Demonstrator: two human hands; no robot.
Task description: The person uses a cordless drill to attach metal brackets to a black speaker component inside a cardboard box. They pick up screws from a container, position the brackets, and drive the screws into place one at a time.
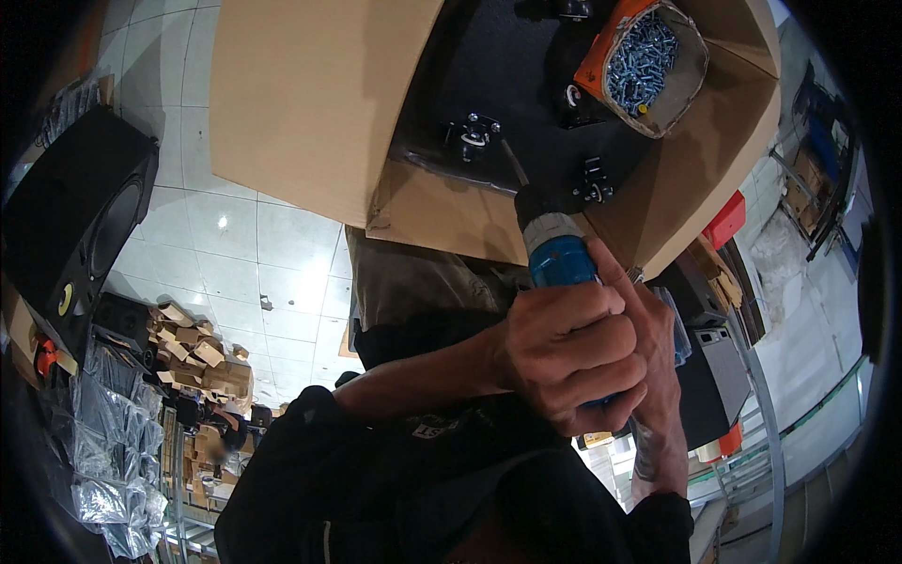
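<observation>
My right hand (655, 329) grips a blue cordless drill (561, 260), its index finger stretched along the body. My left hand (575, 352) is closed over the drill's rear, its fingers curled round it. The handle is mostly hidden by both hands. A long driver bit (515, 162) points away from me, its tip beside a swivel caster (474, 138) on a black panel (460, 70). Another caster (594, 180) sits to the right on this panel. The panel lies inside an open cardboard box (442, 202).
An orange carton of screws (643, 70) stands at the panel's far right, against the box wall. A wide box flap (310, 94) spreads left. A black loudspeaker (85, 207) stands on the tiled floor (272, 235) at left. Cardboard scraps (202, 352) lie behind it.
</observation>
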